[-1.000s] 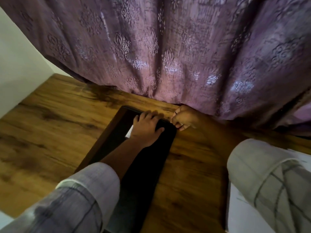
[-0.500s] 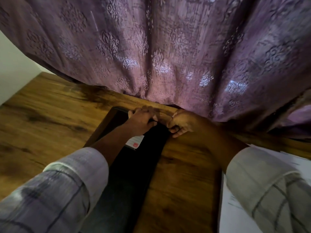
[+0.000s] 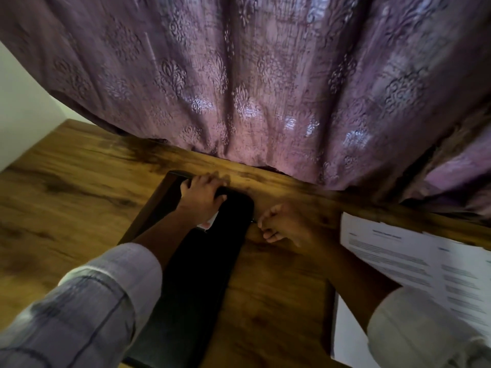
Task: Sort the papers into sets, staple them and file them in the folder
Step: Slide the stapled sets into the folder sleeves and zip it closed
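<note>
Spread fingers (image 3: 191, 183) of the left hand (image 3: 203, 197) lie on the far end of a dark folder (image 3: 202, 274), their tips reaching its far edge; motion blur hides whether they hook over it. The palm presses down on the cover, partly covering a small white label (image 3: 211, 222) with a red mark. Just to the right, the right hand (image 3: 284, 227) is curled, thumb and forefinger meeting on a small dark tab (image 3: 253, 221) at the folder's right edge, the other fingertips (image 3: 268, 236) tucked under. Both forearms come out of pale checked sleeves, the left sleeve (image 3: 87, 309) crossing the folder's near left side, the right sleeve (image 3: 414, 330) low at the right.

The folder lies flat on a wooden table (image 3: 66, 208) of warm brown grain with dark streaks. Its long axis runs away from the person, the far end leaning slightly right; a brown strip borders its left side. That far end stops just short of the hem of a purple patterned curtain (image 3: 265, 88), which hangs along the back of the table and fills the upper part of the view. A white wall (image 3: 18, 102) shows at the left. Printed papers (image 3: 414, 264) lie on the table to the right, apart from the folder, with the right forearm crossing their near part.
</note>
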